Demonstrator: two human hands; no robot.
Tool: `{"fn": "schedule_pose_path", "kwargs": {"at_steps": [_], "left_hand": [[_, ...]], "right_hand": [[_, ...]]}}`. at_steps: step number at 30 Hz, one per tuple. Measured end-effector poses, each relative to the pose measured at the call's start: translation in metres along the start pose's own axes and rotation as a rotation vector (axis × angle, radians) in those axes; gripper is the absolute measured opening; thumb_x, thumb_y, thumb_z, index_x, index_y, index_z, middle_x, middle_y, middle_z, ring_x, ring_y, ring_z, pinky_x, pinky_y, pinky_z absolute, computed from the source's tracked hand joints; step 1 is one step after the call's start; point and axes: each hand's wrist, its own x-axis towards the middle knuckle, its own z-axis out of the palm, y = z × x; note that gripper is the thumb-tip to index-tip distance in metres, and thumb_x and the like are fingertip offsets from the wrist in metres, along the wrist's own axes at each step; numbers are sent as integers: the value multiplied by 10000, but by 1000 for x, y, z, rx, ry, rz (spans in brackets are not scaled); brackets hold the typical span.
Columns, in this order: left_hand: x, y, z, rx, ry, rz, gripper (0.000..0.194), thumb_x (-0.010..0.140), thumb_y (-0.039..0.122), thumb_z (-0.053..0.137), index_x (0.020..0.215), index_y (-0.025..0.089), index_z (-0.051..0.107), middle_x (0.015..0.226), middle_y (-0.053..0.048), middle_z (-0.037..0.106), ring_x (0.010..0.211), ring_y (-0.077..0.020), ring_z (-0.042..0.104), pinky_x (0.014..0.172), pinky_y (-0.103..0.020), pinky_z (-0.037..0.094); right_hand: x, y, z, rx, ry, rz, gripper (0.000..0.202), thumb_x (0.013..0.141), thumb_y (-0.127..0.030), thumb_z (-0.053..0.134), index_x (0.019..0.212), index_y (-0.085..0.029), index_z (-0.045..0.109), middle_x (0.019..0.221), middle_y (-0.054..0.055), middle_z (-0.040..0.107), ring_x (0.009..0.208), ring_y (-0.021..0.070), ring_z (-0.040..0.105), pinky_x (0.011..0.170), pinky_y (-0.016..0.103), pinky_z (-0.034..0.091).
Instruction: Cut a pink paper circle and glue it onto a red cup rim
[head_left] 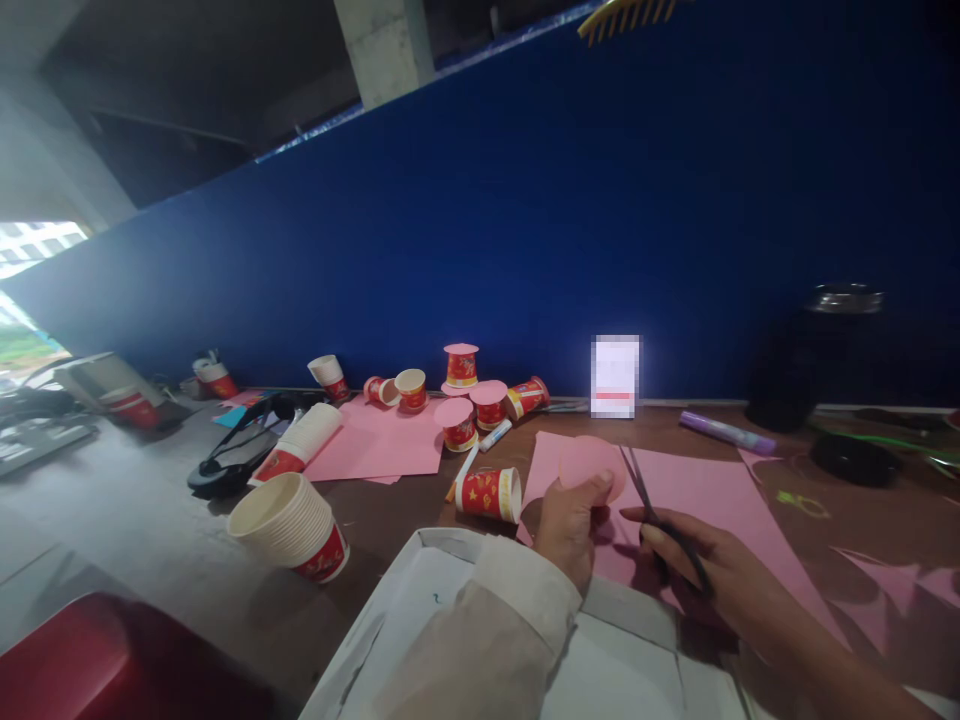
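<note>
Between the thumb and fingers of my left hand (571,525) is a round pink paper disc (589,462). My right hand (690,555) grips a pair of dark scissors (643,490), its fingers in the handles. The blades point up and away, just right of the disc, and look slightly apart. Beneath both hands lies a large pink paper sheet (720,495). A red paper cup (487,493) rests on its side left of my left hand. Farther back, several red cups carry pink discs on their ends, such as the stacked cup (460,368).
A stack of paper cups (289,525) lies tilted at left, near a black headset (217,475). More pink sheets (375,440) lie behind. A glue stick (495,435), a purple tube (727,432) and pink scraps (874,590) are around. A white box (442,570) stands in front; a blue partition (465,230) rises behind.
</note>
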Motion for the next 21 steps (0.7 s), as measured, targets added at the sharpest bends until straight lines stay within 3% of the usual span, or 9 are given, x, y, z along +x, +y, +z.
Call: {"fn": "schedule_pose_path", "kwargs": {"at_steps": [5,9,14,18,21], "left_hand": [[0,0,1,29,-1,27,466,478,389,897,736,146,594,619,33,536,515,-69,428,518,-240,314],[-1,1,1,43,-12,21,472,474,416,893,721,152,590,588,41,510,501,-74,408,494,-245,287],[-2,2,1,50,-5,16,471,470,406,895,731,153,596,604,37,524,513,-77,413,499,-248,291],[-4,2,2,63,9,11,458,480,399,892,737,156,602,605,40,522,523,-82,422,511,-252,309],[-4,1,2,48,-27,25,432,496,377,888,731,153,603,629,28,547,553,-84,453,546,-248,347]], "right_hand": [[-1,-4,-1,-24,29,-3,508,706,-565,777,1028,-173,783,727,64,718,654,196,657,485,252,452],[-2,-4,0,-23,83,9,562,699,-583,775,1083,-174,764,710,48,713,623,184,648,452,234,439],[2,-7,-7,-59,-33,43,506,675,-561,800,1027,-197,792,746,69,749,655,223,681,506,281,523],[2,-5,-5,-66,40,10,474,744,-550,736,1071,-210,783,735,57,750,572,192,650,437,261,484],[2,-4,-5,-76,50,-9,462,712,-535,759,1037,-208,793,761,57,758,570,190,657,425,257,489]]}}
